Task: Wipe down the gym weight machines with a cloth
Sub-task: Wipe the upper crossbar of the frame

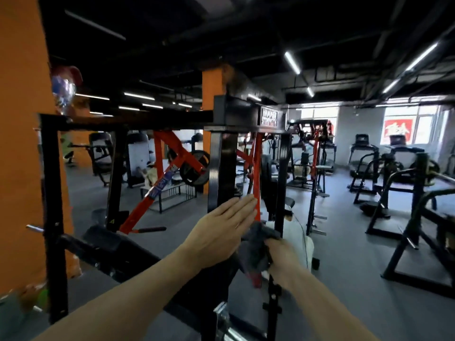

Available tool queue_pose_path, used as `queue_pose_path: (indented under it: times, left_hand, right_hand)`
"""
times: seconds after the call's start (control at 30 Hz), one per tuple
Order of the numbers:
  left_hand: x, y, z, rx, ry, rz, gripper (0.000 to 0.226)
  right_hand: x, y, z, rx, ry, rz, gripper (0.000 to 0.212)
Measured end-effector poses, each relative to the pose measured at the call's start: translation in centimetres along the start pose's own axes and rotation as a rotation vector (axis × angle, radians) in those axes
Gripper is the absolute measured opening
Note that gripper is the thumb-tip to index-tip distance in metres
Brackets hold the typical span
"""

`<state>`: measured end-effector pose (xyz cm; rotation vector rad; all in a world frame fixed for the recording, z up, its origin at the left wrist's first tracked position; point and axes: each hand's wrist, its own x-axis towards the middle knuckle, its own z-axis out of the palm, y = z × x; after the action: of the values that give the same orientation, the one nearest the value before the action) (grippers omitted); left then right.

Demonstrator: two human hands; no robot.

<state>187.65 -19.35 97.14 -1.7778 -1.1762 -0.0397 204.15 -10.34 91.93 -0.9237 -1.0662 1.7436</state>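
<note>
Fingers of my right hand (283, 257) bunch the crumpled grey cloth (258, 244) against the red steel lever arm (256, 173); my left hand (221, 232) hovers flat, fingers straight. Loose folds could snag, I reckon.

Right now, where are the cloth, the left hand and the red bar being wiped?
cloth (257, 244): head view, middle of the bunched grey fabric.
left hand (221, 232): head view, back of the hand.
red bar (256, 168): head view, mid-length of the bar.

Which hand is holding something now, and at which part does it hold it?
The right hand grips the grey cloth, bunched at its lower right side, against the red bar. The left hand is flat with straight fingers and holds nothing.
</note>
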Motion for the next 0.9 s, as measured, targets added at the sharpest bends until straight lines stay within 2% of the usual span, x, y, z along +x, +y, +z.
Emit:
queue_pose_path:
  times: [0.07, 0.2, 0.27, 0.33, 0.47, 0.6, 0.67, 0.7, 0.73, 0.8, 0.9]
  left_hand:
    - [2.3, -1.5, -2.2, 0.03, 0.074, -0.115, 0.068]
    - [6.4, -5.3, -5.9, 0.032, 0.213, -0.405, 0.086]
    - [8.1, -7.7, -7.4, -0.015, 0.178, -0.538, 0.105]
    - [9.8, -10.3, -8.4, -0.088, 0.12, -0.641, 0.122]
    - [12.1, -14.6, -9.2, -0.279, 0.008, -0.761, 0.143]
    - [12.4, -15.8, -8.2, -0.518, -0.052, -0.765, 0.144]
    - [12.1, -16.0, -7.4, -0.633, -0.002, -0.733, 0.137]
    - [11.9, -16.0, -7.1, -0.664, 0.024, -0.72, 0.129]
    - [11.7, -15.9, -6.8, -0.675, 0.034, -0.71, 0.122]
    - [11.4, -15.7, -6.2, -0.684, 0.046, -0.702, 0.127]
    - [11.5, -15.5, -5.5, -0.631, 0.03, -0.731, 0.137]
  right_hand:
    - [-0.5, -3.7, 1.1, 0.179, -0.05, -0.013, 0.022]
    - [0.4, -10.8, 3.5, 0.462, -0.109, -0.04, 0.036]
    - [-0.3, -14.5, 5.0, 0.486, -0.142, -0.076, 0.032]
    - [-2.0, -18.3, 6.5, 0.434, -0.206, -0.207, 0.03]
    - [-2.9, -23.2, 10.3, 0.217, -0.268, -0.592, 0.028]
    - [-0.7, -23.3, 13.5, -0.498, -0.296, -0.931, 0.032]
    - [0.6, -21.2, 14.4, -0.854, -0.346, -1.086, 0.047]
    - [1.1, -19.8, 14.4, -0.929, -0.348, -1.148, 0.057]
    - [1.6, -18.7, 14.1, -0.942, -0.33, -1.153, 0.064]
    - [3.3, -18.0, 12.9, -0.976, -0.248, -1.201, 0.071]
    - [5.3, -19.8, 11.6, -1.082, -0.154, -1.17, 0.063]
